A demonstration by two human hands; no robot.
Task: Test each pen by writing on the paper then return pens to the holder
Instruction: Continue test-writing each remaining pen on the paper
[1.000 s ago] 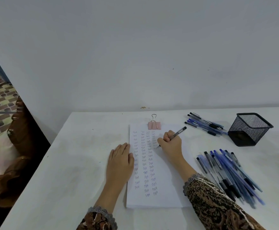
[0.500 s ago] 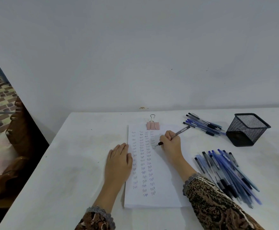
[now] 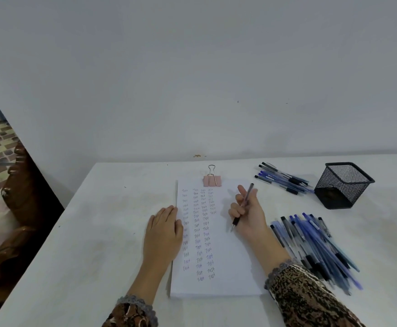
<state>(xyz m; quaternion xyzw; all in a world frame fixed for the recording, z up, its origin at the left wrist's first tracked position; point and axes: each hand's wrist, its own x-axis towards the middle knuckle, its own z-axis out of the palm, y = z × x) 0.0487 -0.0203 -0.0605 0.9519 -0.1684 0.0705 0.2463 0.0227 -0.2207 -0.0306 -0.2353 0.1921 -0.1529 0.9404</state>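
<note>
Slippage is the first risk. The left hand [image 3: 163,234] lies flat, fingers straight, on the left edge of the paper [image 3: 230,267]. The sheets are otherwise clamped only at the far end by a pink binder clip [image 3: 212,180], so they could skew under a pen stroke if that hand lifts.

To the right, the right hand [image 3: 250,217] has its fingers curled round a pen [image 3: 244,205]. The tip points near and left over the unwritten right part of the paper; whether it touches cannot be told. A dragged palm might smear the written rows.

Just right of that wrist lies the near pile of pens [image 3: 315,246], which a sweep of the sleeve could roll or scatter. The mesh holder [image 3: 344,185], far right, looks light, so a pen pushed against its rim could tip it.

The table [image 3: 86,232] runs broad to the left of the left hand, then ends at an edge beside wooden furniture [image 3: 18,208]. From the right hand to the holder, a strip of table stays open between the near pile and the far group of pens [image 3: 284,179].
</note>
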